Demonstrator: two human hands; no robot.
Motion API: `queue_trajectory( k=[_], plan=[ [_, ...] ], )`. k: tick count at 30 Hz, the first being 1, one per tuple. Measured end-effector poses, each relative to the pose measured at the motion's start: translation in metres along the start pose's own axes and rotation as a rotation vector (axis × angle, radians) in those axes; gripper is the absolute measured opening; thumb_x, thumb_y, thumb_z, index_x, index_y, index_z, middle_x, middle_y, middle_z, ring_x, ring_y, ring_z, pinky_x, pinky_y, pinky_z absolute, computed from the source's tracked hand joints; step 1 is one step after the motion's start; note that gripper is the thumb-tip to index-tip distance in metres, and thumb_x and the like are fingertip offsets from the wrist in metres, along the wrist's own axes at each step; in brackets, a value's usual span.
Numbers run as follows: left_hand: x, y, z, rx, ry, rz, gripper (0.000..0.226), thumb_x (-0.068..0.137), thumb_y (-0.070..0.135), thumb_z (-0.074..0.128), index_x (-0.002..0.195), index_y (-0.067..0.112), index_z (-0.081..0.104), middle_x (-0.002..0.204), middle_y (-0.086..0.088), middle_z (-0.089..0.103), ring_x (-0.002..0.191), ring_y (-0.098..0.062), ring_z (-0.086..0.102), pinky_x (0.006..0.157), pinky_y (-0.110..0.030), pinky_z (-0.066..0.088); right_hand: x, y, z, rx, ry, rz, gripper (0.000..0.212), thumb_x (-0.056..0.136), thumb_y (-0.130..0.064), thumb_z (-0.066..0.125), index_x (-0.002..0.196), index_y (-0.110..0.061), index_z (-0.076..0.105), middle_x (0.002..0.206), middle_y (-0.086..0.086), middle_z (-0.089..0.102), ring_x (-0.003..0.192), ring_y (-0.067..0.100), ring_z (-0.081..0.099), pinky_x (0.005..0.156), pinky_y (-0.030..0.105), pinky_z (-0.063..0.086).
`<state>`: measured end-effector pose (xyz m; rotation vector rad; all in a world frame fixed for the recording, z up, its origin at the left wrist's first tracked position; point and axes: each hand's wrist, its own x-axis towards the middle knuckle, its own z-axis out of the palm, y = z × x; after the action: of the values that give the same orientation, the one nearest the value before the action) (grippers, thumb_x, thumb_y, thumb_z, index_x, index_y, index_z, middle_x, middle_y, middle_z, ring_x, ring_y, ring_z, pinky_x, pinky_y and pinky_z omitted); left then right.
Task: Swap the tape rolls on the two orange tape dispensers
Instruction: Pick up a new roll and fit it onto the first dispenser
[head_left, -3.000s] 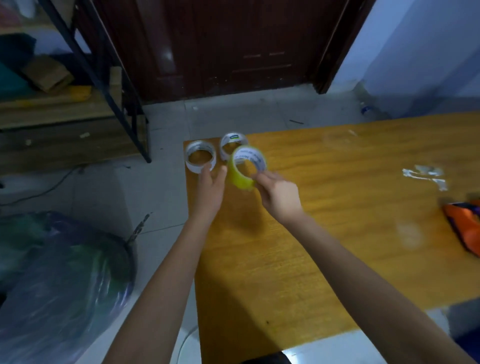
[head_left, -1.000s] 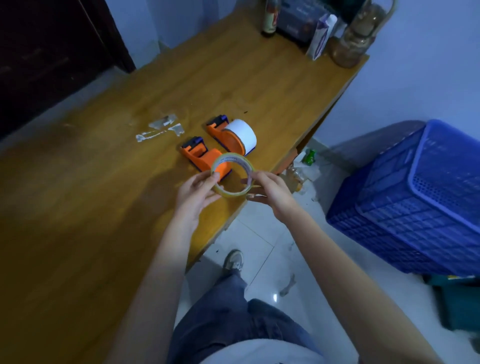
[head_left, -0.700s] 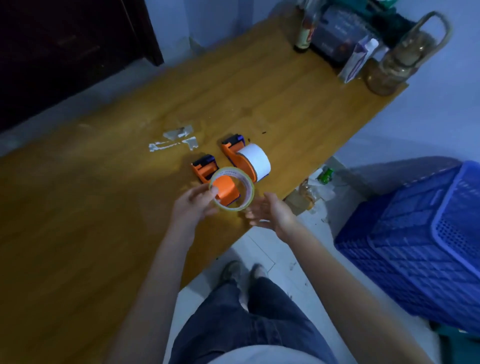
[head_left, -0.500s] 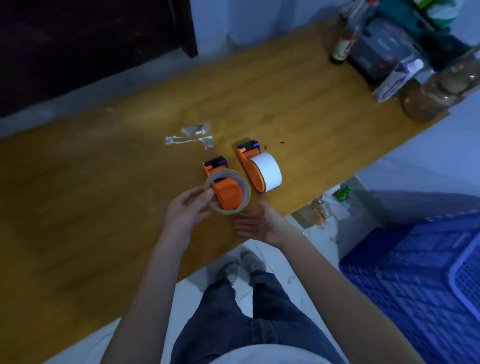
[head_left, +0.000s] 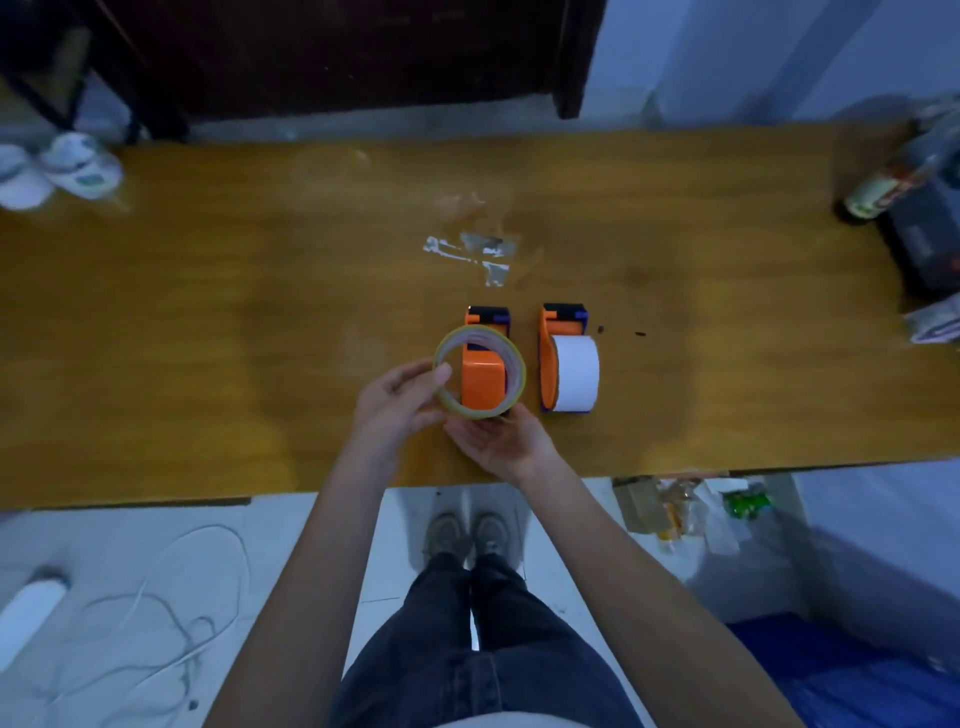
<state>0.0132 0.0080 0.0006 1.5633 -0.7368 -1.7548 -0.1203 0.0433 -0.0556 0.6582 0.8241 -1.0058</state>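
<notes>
Two orange tape dispensers lie side by side on the wooden table (head_left: 208, 322). The left dispenser (head_left: 483, 384) has no roll on it; the right dispenser (head_left: 549, 358) carries a white tape roll (head_left: 575, 378). My left hand (head_left: 397, 410) pinches the left rim of a clear yellowish tape roll (head_left: 480, 379) held above the left dispenser, whose orange body shows through the ring. My right hand (head_left: 498, 441) lies palm up under the roll's near edge, fingers apart, touching or nearly touching it.
Two more tape rolls (head_left: 57, 169) sit at the table's far left corner. Tape scraps (head_left: 475, 252) stick to the table beyond the dispensers. A bottle (head_left: 878, 195) and boxes crowd the right end. A cable (head_left: 171, 608) lies on the floor; my feet (head_left: 470, 535) stand at the table's near edge.
I carried the yellowish roll from the table's far end to the dispensers. My right hand let go of it and dropped beneath it, and the view swung square to the table.
</notes>
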Motion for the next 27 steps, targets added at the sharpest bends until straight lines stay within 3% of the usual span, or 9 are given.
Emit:
queue_trajectory(
  k=[3,6,8,11,14,17,21,24,27],
  plan=[
    [-0.005,-0.001,0.001,-0.033,0.016,0.015,0.02,0.078,0.015,0.072,0.096,0.013,0.063,0.107,-0.016,0.069,0.099,-0.031,0.066,0.069,-0.032,0.061,0.002,0.0,0.002,-0.025,-0.011,0.008,0.038,0.099,-0.029,0.044,0.106,0.008,0.051,0.101,0.025,0.059,0.125,0.032,0.051,0.095,0.043,0.042],
    [-0.004,0.001,0.0,-0.017,0.025,0.021,0.022,0.077,0.016,0.073,0.096,0.011,0.063,0.107,-0.016,0.07,0.1,-0.031,0.067,0.075,-0.037,0.06,0.005,0.0,0.004,-0.037,-0.016,-0.036,0.036,0.098,-0.027,0.047,0.115,0.004,0.049,0.1,0.026,0.06,0.097,0.034,0.061,0.086,0.041,0.05],
    [-0.003,0.003,0.0,-0.009,0.027,0.02,0.025,0.078,0.016,0.072,0.099,0.006,0.064,0.106,-0.017,0.07,0.097,-0.029,0.068,0.073,-0.035,0.06,0.008,0.001,0.005,-0.077,-0.035,-0.087,0.036,0.097,-0.027,0.049,0.121,0.0,0.05,0.103,0.023,0.061,0.092,0.031,0.062,0.075,0.042,0.057],
    [-0.001,0.007,0.001,-0.011,0.032,0.039,0.016,0.081,0.018,0.07,0.091,0.007,0.067,0.096,-0.012,0.072,0.089,-0.023,0.068,0.068,-0.028,0.06,0.005,0.002,0.008,-0.199,-0.044,-0.191,0.023,0.096,-0.023,0.051,0.106,-0.003,0.056,0.099,0.018,0.061,0.09,0.027,0.061,0.061,0.035,0.06],
    [0.006,0.008,0.0,0.021,0.086,0.064,0.008,0.08,0.021,0.071,0.083,0.013,0.069,0.092,-0.008,0.073,0.092,-0.02,0.068,0.081,-0.027,0.055,0.001,0.002,0.01,-0.311,-0.097,-0.276,0.017,0.096,-0.019,0.05,0.109,-0.01,0.057,0.102,0.014,0.062,0.093,0.025,0.061,0.072,0.036,0.059],
    [0.013,0.01,-0.001,0.081,0.156,0.097,0.008,0.076,0.028,0.073,0.078,0.021,0.07,0.087,0.001,0.072,0.097,-0.018,0.065,0.093,-0.031,0.049,0.004,0.002,0.008,-0.393,-0.135,-0.362,0.037,0.094,-0.016,0.055,0.131,-0.012,0.05,0.119,0.013,0.062,0.102,0.025,0.063,0.081,0.039,0.057],
    [0.021,0.01,-0.005,0.047,0.143,0.072,0.011,0.076,0.034,0.073,0.08,0.025,0.07,0.089,0.004,0.071,0.103,-0.018,0.063,0.098,-0.037,0.047,0.006,0.004,0.008,-0.488,-0.094,-0.462,0.047,0.092,-0.017,0.058,0.137,-0.017,0.045,0.129,0.016,0.059,0.109,0.032,0.063,0.085,0.042,0.055],
    [0.025,0.012,-0.005,-0.015,0.098,-0.001,0.021,0.078,0.037,0.07,0.092,0.021,0.068,0.089,0.003,0.068,0.093,-0.016,0.062,0.079,-0.035,0.051,0.001,0.005,0.008,-0.595,-0.125,-0.534,0.043,0.093,-0.018,0.057,0.135,-0.016,0.047,0.126,0.013,0.061,0.103,0.027,0.066,0.082,0.039,0.057],
    [0.026,0.017,-0.005,-0.133,0.029,-0.07,0.014,0.082,0.029,0.067,0.088,0.017,0.063,0.081,-0.002,0.065,0.075,-0.017,0.061,0.059,-0.03,0.054,-0.004,0.006,0.007,-0.703,-0.176,-0.562,0.043,0.094,-0.017,0.055,0.135,-0.016,0.044,0.126,0.011,0.06,0.098,0.023,0.068,0.083,0.038,0.058]
  ],
)
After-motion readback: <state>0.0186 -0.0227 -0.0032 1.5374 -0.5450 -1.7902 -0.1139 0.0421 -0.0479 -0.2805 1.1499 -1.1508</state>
